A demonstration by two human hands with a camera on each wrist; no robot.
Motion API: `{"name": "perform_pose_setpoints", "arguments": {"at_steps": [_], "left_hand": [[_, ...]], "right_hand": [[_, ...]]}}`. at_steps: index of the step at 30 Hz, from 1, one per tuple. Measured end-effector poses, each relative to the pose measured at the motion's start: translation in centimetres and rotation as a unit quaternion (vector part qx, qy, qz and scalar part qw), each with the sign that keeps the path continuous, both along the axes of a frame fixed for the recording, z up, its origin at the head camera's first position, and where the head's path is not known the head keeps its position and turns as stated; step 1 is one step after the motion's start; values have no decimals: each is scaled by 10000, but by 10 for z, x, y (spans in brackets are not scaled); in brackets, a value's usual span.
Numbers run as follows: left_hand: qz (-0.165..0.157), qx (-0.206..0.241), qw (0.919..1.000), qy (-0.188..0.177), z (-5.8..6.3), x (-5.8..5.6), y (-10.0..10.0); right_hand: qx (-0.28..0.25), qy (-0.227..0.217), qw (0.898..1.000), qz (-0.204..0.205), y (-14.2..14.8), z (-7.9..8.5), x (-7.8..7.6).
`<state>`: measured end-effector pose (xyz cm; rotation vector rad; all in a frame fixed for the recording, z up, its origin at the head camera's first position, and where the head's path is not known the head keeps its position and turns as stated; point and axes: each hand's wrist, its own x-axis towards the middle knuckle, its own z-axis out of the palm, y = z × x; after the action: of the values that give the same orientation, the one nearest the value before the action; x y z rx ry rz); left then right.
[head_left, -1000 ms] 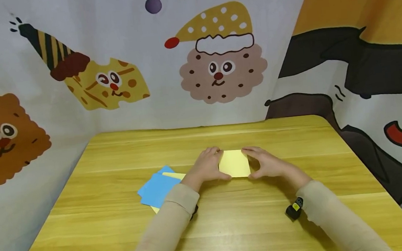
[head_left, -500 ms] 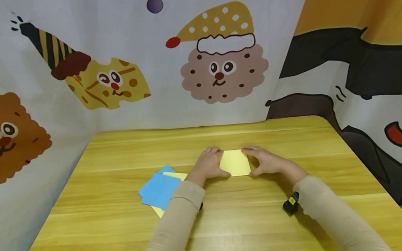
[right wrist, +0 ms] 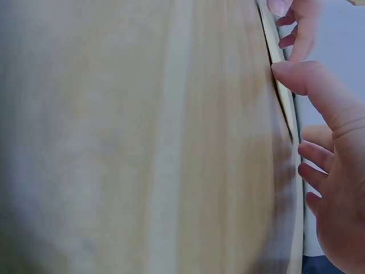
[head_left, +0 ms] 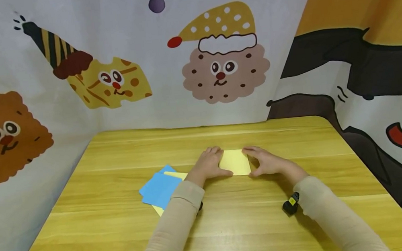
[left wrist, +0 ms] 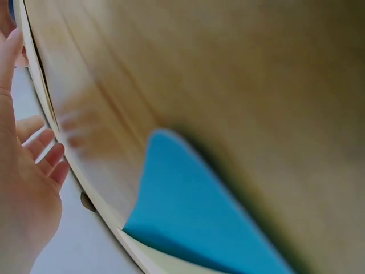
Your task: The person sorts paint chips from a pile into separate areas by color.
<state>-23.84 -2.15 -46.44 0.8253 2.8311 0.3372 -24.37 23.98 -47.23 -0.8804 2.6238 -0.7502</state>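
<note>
A small yellow square of paper lies between both hands near the middle of the table, its face toward the head camera. My left hand holds its left side, with the index finger at the far corner and the thumb on the near edge. My right hand holds the right side the same way, thumb at the near corner. In the right wrist view the paper shows edge-on as a thin pale strip by the right thumb. The other fingers of each hand are loosely bent behind it.
Left of the left forearm lies a loose pile of blue papers and yellow papers, partly covered by the sleeve. The blue corner curls up in the left wrist view. A printed curtain stands behind the wooden table.
The near edge of the yellow paper has shifted slightly away from me. My left forearm has moved a little right, and the left thumb reaches slightly further along the near edge.
</note>
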Motion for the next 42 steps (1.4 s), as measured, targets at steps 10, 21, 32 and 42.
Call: {"name": "perform_pose_setpoints", "arguments": {"at_steps": [10,21,32,42], "left_hand": [[-19,247,9997,74,6,6,0],[-194,439,9975,522,10,17,-6],[-347,871,9939,579,20,38,-30],[-230,1025,9927,597,23,53,-60]], "right_hand": [[208,786,9956,-466,0,7,15],[236,1428,9877,-600,-9,14,35],[84,1709,9828,-689,-26,20,53],[163,1766,9816,-701,-53,23,66]]}}
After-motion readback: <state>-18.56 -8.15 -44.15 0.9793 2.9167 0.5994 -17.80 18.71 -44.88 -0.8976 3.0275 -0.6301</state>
